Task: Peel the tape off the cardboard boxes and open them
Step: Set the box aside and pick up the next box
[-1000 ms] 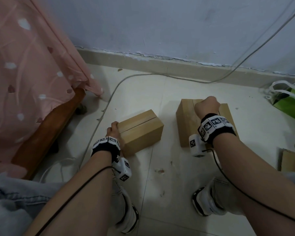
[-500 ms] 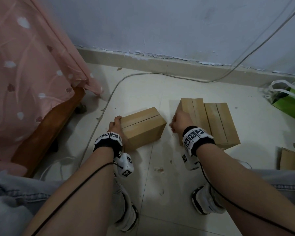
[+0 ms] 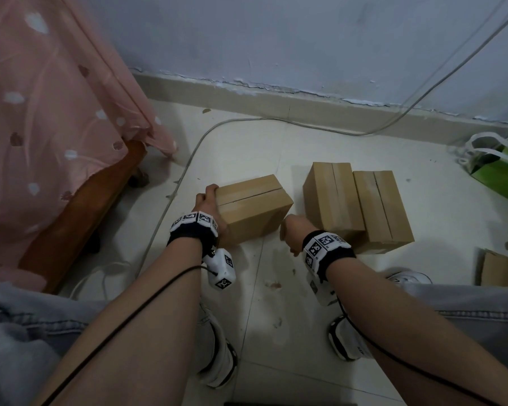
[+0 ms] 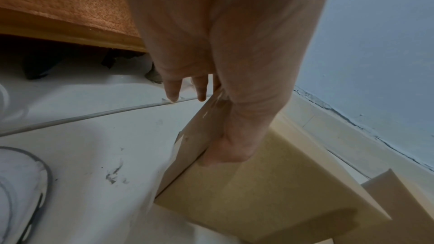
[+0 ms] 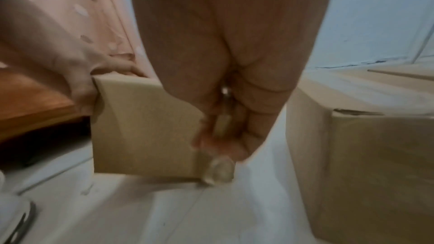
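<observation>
Three taped brown cardboard boxes stand on the pale tiled floor. My left hand (image 3: pixel 206 200) grips the left end of the left box (image 3: pixel 252 206), which lies slightly askew. In the left wrist view the thumb (image 4: pixel 225 151) presses on the left box's (image 4: pixel 270 183) top edge and the fingers (image 4: pixel 173 90) reach down its end. My right hand (image 3: pixel 289 231) is at that box's near right corner, fingers curled round a small slim tool (image 5: pixel 222 118) with a metal tip. A clear crumpled bit of tape (image 5: pixel 219 172) sits at the corner. The middle box (image 3: pixel 332 197) and right box (image 3: pixel 381 209) stand side by side.
A wooden bed frame (image 3: pixel 79 218) under a pink cloth (image 3: pixel 41 112) borders the left. A grey cable (image 3: pixel 170 200) runs along the floor past the left box. A green bag (image 3: pixel 499 174) and a flat cardboard piece (image 3: pixel 502 271) lie at the right. My shoes (image 3: pixel 217 356) are close in front.
My right hand left the far boxes and came left and toward me to the left box's near right corner. My left hand kept its hold and the box shifted slightly.
</observation>
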The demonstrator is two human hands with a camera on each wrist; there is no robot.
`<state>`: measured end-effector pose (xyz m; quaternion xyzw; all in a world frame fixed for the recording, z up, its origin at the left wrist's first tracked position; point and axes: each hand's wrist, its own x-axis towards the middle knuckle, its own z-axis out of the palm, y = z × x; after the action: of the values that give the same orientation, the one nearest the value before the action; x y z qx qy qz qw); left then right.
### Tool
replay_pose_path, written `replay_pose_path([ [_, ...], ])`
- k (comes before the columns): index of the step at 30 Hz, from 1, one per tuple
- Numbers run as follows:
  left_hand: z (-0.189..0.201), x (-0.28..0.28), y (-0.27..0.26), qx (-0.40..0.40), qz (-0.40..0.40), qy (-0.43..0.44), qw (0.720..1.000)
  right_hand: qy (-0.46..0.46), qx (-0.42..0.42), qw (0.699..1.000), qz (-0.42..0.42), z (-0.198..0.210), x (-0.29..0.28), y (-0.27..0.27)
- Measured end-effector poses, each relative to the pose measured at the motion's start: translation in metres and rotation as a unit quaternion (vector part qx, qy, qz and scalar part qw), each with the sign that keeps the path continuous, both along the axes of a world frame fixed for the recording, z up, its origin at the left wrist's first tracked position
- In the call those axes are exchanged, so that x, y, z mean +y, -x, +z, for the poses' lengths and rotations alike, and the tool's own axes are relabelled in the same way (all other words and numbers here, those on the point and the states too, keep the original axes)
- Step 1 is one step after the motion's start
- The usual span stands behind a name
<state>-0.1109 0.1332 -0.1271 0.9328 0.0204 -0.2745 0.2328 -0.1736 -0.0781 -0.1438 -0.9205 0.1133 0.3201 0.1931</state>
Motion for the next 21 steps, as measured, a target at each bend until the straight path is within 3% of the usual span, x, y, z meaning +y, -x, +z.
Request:
replay_pose_path([
  [4, 0.002, -0.003, -0.001, 0.0, -0.005, 0.003, 1.0, -0.005, -0.042, 0.999, -0.007, 0.005, 0.002, 0.0],
  [13, 0.003, -0.006, -0.003, 0.01, 0.002, -0.002, 1.0, -0.023, 0.025, 0.999, -0.008, -0.002, 0.002, 0.0],
  [21, -0.001, -0.005, 0.0, 0.056, -0.042, -0.033, 0.997, -0.026, -0.035, 0.999, -0.029, -0.001, 0.0, -0.003],
])
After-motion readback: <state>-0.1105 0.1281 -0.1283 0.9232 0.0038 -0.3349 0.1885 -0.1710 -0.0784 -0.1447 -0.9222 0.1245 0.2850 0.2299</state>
